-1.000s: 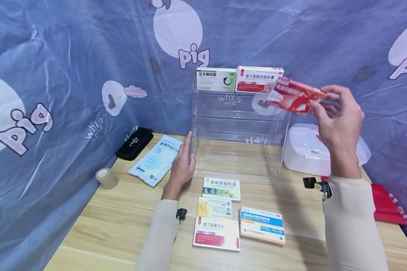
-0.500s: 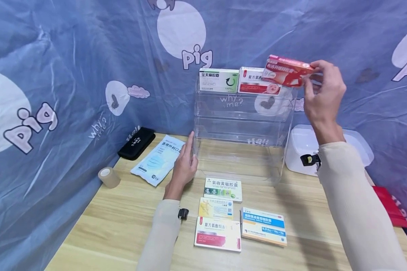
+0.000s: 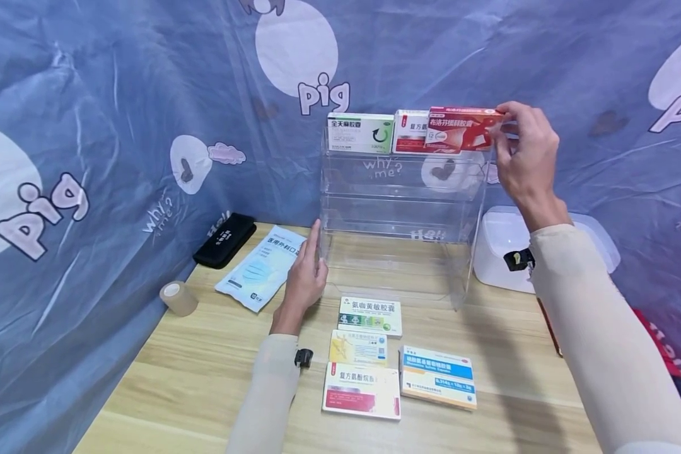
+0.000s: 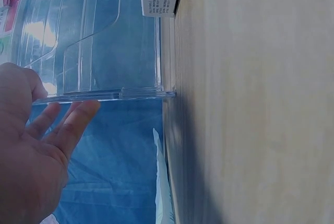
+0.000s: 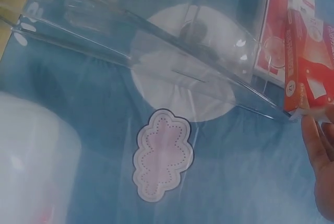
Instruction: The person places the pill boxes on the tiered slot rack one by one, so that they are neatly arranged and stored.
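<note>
My right hand (image 3: 528, 151) pinches the right end of a red medicine box (image 3: 459, 130) at the top tier of a clear acrylic display rack (image 3: 397, 217). The red box overlaps the front of a white-and-red medicine box (image 3: 410, 132). Left of that stands a white-and-green medicine box (image 3: 359, 133). In the right wrist view, fingertips touch the lower end of the red box (image 5: 310, 62) beside the rack's edge. My left hand (image 3: 306, 277) holds the rack's left side panel, thumb on one face and fingers on the other in the left wrist view (image 4: 39, 145).
Several medicine boxes (image 3: 362, 391) lie on the wooden table before the rack. To the left are a mask packet (image 3: 261, 268), a black case (image 3: 225, 239) and a tape roll (image 3: 178, 298). A white plastic container (image 3: 502, 252) stands right of the rack.
My right hand has carried the red medicine box up and left, from the rack's right side to the top tier, and straightened it. The left hand stays at the rack's side.
</note>
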### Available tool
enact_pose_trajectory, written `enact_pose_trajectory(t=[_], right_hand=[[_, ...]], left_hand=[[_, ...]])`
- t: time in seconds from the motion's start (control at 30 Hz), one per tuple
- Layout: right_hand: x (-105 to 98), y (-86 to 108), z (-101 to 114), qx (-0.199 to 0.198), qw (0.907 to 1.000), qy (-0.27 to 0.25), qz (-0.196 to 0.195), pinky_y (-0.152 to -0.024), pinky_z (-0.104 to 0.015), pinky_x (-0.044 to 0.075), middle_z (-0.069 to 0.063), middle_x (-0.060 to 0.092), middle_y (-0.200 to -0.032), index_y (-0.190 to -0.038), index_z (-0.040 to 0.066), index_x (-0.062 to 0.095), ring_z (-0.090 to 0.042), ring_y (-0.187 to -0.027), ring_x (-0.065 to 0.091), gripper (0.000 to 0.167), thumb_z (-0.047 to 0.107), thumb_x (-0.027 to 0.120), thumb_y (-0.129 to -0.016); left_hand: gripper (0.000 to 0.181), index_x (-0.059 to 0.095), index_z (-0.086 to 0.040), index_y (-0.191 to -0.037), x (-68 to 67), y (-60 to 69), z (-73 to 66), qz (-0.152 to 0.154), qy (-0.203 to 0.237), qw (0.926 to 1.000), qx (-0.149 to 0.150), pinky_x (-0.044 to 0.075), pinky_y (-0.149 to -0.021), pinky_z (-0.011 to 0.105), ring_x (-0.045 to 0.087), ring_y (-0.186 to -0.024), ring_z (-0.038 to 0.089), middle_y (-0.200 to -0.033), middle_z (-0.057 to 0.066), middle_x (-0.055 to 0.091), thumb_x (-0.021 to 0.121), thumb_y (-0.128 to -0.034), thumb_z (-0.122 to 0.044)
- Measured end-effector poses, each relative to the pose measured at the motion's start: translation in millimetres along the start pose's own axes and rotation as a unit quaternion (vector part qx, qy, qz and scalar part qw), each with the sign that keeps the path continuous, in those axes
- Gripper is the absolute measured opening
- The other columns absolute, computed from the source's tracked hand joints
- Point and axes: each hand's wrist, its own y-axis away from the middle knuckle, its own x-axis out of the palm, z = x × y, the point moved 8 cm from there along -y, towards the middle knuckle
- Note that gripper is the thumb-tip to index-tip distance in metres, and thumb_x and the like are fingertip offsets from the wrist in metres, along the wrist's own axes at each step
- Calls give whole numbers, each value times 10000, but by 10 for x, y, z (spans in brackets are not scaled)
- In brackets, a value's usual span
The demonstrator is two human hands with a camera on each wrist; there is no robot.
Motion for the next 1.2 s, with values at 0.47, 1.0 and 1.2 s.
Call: enact_pose_trajectory(t=[0.47, 1.0, 1.2], right_hand=[[30, -97, 160, -66, 9994, -70, 319, -926, -87, 555, -209, 698, -1257, -1338, 32, 695, -348, -1155, 752, 315, 81, 634, -1033], [788, 220, 684, -661, 9831, -927, 1435, -900, -262, 638, -227, 728, -1197, -1304, -27, 670, -361, -1099, 743, 308, 5, 705, -999], [1128, 388, 683, -787, 9816, -716, 1584, -936, -478, 640, -232, 736, -1156, -1277, -2, 686, -384, -1084, 720, 288, 9, 715, -991]], left_hand=[[902, 155, -273, -1747, -10, -20, -9, 6, 50, 10000, 20, 596, -799, 541, 654, -1006, 407, -1578, 223, 524, 574, -1004, 18], [886, 151, -276, -1748, -29, -16, 20, 15, 32, 10000, 4, 593, -807, 543, 655, -1007, 398, -1582, 217, 522, 563, -1017, 7], [890, 132, -307, -1749, 12, -9, 28, 127, 43, 9999, -76, 594, -821, 522, 659, -1045, 389, -1612, 198, 500, 554, -1026, -1]])
